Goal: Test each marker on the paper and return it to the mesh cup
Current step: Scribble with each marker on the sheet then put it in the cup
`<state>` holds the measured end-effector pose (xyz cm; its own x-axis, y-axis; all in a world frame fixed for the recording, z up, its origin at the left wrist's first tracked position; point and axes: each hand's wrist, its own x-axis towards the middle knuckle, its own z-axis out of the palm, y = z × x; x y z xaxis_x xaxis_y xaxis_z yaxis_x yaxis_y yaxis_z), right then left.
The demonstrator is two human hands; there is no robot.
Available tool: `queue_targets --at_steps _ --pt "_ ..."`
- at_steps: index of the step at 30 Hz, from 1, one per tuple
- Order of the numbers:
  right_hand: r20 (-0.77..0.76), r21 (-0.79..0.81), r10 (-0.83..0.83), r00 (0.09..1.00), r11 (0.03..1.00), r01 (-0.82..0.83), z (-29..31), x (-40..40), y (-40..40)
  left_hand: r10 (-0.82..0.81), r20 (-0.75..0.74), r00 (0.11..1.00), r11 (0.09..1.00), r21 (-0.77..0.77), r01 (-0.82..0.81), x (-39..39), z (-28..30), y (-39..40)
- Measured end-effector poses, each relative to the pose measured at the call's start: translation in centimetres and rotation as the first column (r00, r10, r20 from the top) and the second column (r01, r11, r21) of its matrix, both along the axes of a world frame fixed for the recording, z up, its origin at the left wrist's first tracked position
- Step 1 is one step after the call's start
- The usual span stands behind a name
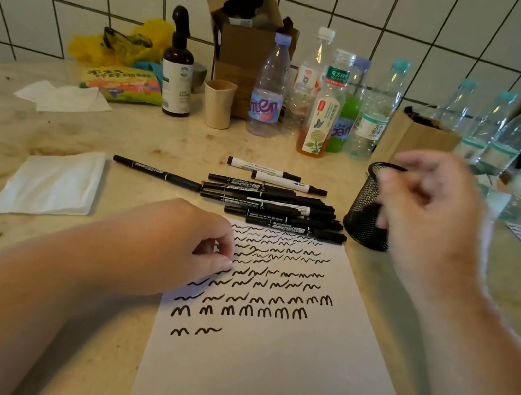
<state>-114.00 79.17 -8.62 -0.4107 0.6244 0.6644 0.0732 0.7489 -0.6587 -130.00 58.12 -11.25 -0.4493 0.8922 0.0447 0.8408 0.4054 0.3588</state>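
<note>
Head view shows my left hand (174, 252) resting on the upper left edge of the white paper sheet (277, 355), fingers curled with thumb and forefinger pressed together on the sheet; I see no marker in them. My right hand (429, 211) hangs blurred over the rim of the black wire-mesh cup (364, 214), fingers loosely bent, and I cannot tell whether they hold anything.

Black squiggles fill the paper's upper half (about ten rows), so plenty of testing looks done. Yet the pile of black and white-barrelled markers (272, 199) lies on the beige stone counter (157, 145) just beyond the paper's top edge, beside the cup, with one black marker (156, 173) apart to the left. Returning them seems mostly left.

What the cup holds is hidden behind my hand; it may be empty.
</note>
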Motion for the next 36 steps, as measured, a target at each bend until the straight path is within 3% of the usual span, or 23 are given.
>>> queue_targets --at_steps 3,6,9,16,19,22,24,26,28,30,36 --pt "0.358 0.08 0.106 0.928 0.986 -0.144 -1.5 -1.4 -1.0 0.001 -0.032 0.999 1.0 -0.013 -0.001 0.0 0.0 -0.1" --pt "0.628 0.192 0.016 0.778 0.966 -0.175 -2.9 -2.4 -1.2 -0.001 -0.05 0.999 1.0 -0.018 0.0 -0.1 -0.1 -0.3" --pt "0.725 0.224 -0.05 0.686 0.96 -0.167 -3.3 -2.6 -1.1 -0.01 -0.048 0.999 1.0 -0.003 0.009 -0.3 -0.1 -0.4" --pt "0.769 0.226 -0.081 0.635 0.962 -0.151 -3.1 -2.6 -1.6 -0.017 -0.052 0.998 1.0 -0.002 0.017 -0.2 -0.1 -0.5" --pt "0.722 0.134 0.026 0.691 0.975 -0.177 -2.8 -2.5 -1.7 -0.012 -0.045 0.999 1.0 0.01 0.012 -0.1 0.0 -0.5" --pt "0.542 -0.211 0.336 0.771 0.942 -0.262 -2.2 -2.2 -2.4 -0.004 -0.005 1.0 0.999 0.033 0.004 0.0 0.2 -0.5" --pt "0.347 -0.466 0.566 0.748 0.796 -0.386 -1.7 -2.0 -3.0 -0.006 0.031 1.0 0.999 0.047 0.005 0.1 0.4 -0.4" --pt "0.151 -0.601 0.698 0.7 0.627 -0.496 -1.4 -1.8 -3.3 -0.016 0.079 0.997 0.997 0.073 0.011 0.3 0.7 -0.4" --pt "0.012 -0.641 0.78 0.626 0.487 -0.593 -1.2 -1.7 -3.6 -0.025 0.103 0.994 0.996 0.085 0.016 0.7 0.9 -0.2" --pt "-0.036 -0.641 0.818 0.574 0.421 -0.641 -1.2 -1.7 -4.1 -0.043 0.098 0.994 0.995 0.092 0.034 1.0 1.0 0.0" --pt "0.009 -0.612 0.785 0.62 0.495 -0.617 -1.2 -1.4 -4.8 -0.094 0.12 0.988 0.984 0.159 0.074 1.5 1.4 -0.3"
